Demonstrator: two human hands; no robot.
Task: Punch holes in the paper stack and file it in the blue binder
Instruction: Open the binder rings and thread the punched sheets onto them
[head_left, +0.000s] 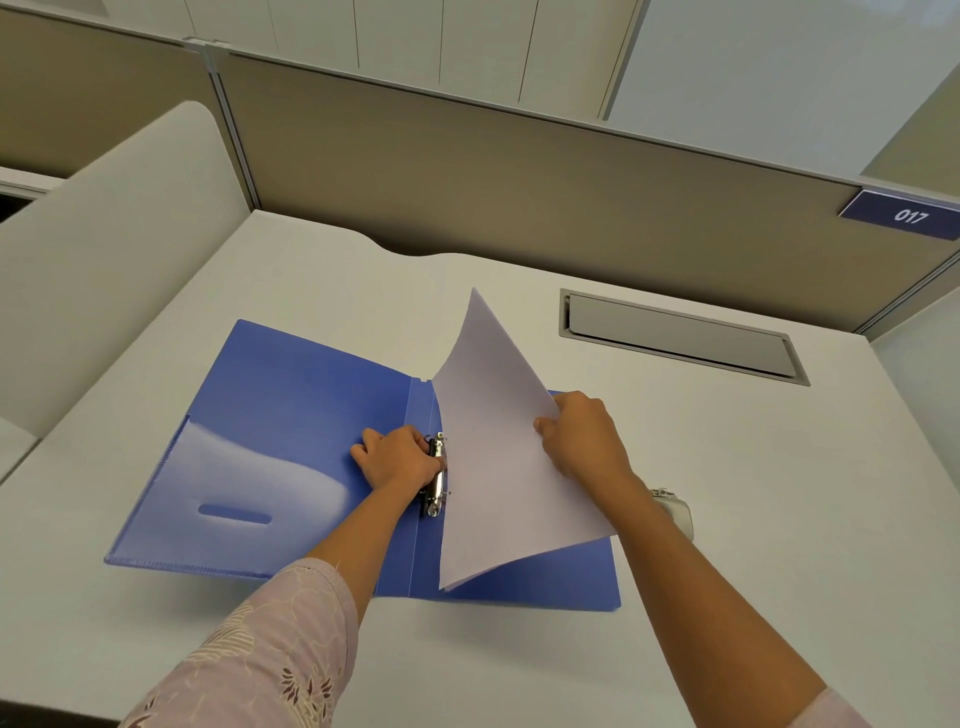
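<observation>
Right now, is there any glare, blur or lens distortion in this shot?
Head view: glare washes the left cover of the blue binder; the wide-angle lens bows the partition and the edges of the desk; light even, shadows soft; the paper stack, the left hand on the metal clip and the right hand holding the stack look sharp.

A white desk (753, 519) fills the near view. Along its far edge stands a tan fabric partition (467, 171) with a grey metal frame and, at the far right, a blue plate (906, 214) reading 017. A pale curved divider (114, 249) rises on the left. A grey cable hatch (680, 338) sits recessed at the desk's far right. White wall panels (415, 41) lie beyond.
</observation>
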